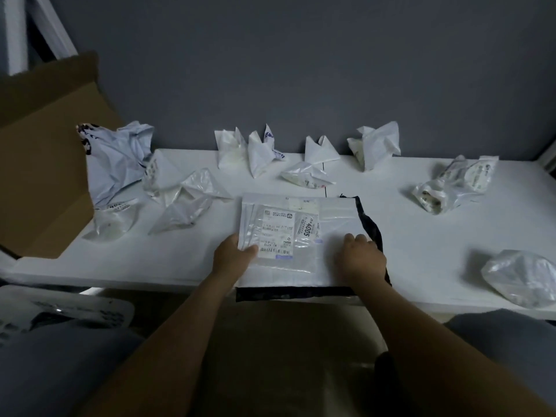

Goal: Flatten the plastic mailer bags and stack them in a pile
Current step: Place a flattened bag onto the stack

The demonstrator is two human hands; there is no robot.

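At the table's (421, 236) near edge, my left hand (233, 255) pinches the flattened mailer bag's (301, 236) left side while my right hand (362, 257) presses loosely curled on its right.

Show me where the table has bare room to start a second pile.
Bare table lies right of the flat stack, between it and the crumpled bag at the near right corner. A smaller strip is left of the left hand. The back edge and left side are crowded with crumpled bags.
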